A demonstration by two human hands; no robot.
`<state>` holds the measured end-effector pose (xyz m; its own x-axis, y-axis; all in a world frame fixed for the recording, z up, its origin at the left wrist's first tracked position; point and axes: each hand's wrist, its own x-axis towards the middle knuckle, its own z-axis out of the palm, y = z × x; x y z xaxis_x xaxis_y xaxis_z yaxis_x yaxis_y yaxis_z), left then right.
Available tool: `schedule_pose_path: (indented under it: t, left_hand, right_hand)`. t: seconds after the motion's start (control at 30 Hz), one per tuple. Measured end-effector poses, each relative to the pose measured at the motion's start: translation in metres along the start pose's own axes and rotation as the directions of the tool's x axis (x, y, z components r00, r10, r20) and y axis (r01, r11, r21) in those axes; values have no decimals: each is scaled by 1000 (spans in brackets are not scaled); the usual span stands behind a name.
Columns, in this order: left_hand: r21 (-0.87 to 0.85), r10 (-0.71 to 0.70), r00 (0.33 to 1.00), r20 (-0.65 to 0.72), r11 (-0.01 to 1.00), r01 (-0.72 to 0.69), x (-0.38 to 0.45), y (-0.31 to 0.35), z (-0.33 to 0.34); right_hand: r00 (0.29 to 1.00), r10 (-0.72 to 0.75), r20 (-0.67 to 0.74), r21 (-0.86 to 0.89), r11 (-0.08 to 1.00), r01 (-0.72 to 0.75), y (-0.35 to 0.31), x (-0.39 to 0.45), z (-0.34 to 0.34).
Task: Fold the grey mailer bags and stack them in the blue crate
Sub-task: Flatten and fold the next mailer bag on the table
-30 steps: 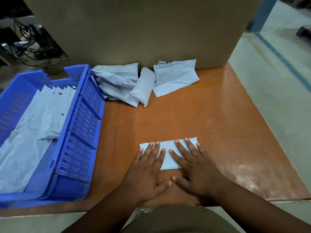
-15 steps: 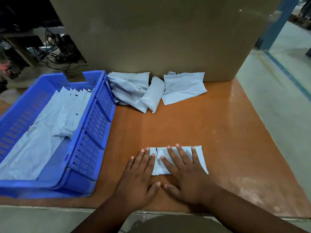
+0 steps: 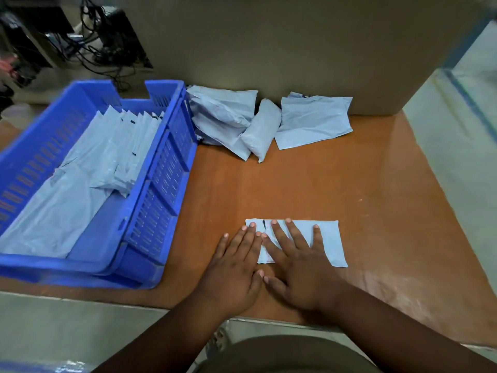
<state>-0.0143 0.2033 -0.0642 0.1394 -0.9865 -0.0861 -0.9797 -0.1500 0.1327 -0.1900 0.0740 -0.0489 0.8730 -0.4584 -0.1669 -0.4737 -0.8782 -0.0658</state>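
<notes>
At six o'clock on the orange-brown worktop (image 3: 336,184), both hands press flat, fingers straight, gripping nothing: left hand (image 3: 234,267) and right hand (image 3: 301,267) partly hide a folded grey plastic mailer bag (image 3: 329,243). At nine o'clock, a blue slatted plastic crate (image 3: 161,189), cut off left, holds folded bags.

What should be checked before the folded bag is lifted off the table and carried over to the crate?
1. Both hands flat on the folded bag: ok; the left hand and right hand press it with straight fingers.
2. Bag folded to a neat rectangle: ok.
3. Fold will hold once released: cannot tell.
4. Room in the crate: ok; stacked bags sit toward the far end, and the near end holds only a flat sheet.
5. Path to the crate: ok; bare table lies between.
6. More to do: ok; unfolded bags wait by the cardboard box.
</notes>
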Motion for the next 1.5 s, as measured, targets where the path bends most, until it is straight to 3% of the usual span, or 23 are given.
schedule_pose_path:
  t: [0.1, 0.17, 0.3, 0.77, 0.9, 1.0, 1.13, 1.33, 1.5]
  left_hand:
    - [-26, 0, 998, -56, 1000, -2, 4, 11, -8]
    - [-12, 88, 992, -90, 996, -89, 8, 22, -10]
    - [16, 172, 984, -56, 985, -171, 16, 34, -4]
    - [-4, -24, 999, -28, 1000, 24, -20, -12, 2]
    - [-103, -54, 995, -86, 994, 45, -17, -12, -11]
    - [-65, 72, 986, -148, 995, -82, 6, 16, -24]
    - [-51, 144, 985, -92, 988, -149, 45, 52, -15]
    - [28, 137, 989, -63, 990, -136, 52, 42, 6]
    - [-42, 69, 996, -59, 997, -71, 42, 14, 6]
  right_hand:
    - [1000, 1, -22, 48, 999, 0, 7, -2, -4]
    - [999, 15, -34, 56, 998, -13, 12, -5, -5]
    - [999, -25, -32, -2, 1000, 25, 17, -9, 2]
    - [969, 244, -38, 85, 967, -241, 81, -75, 14]
    - [947, 315, -64, 163, 939, -301, 93, -81, 9]
    - [963, 235, -133, 114, 969, -221, 78, -64, -9]
    - [991, 73, -109, 60, 996, -67, 45, -22, -13]
    - [993, 102, -53, 42, 994, -100, 54, -14, 11]
    - [980, 185, -75, 88, 980, -178, 73, -25, 13]
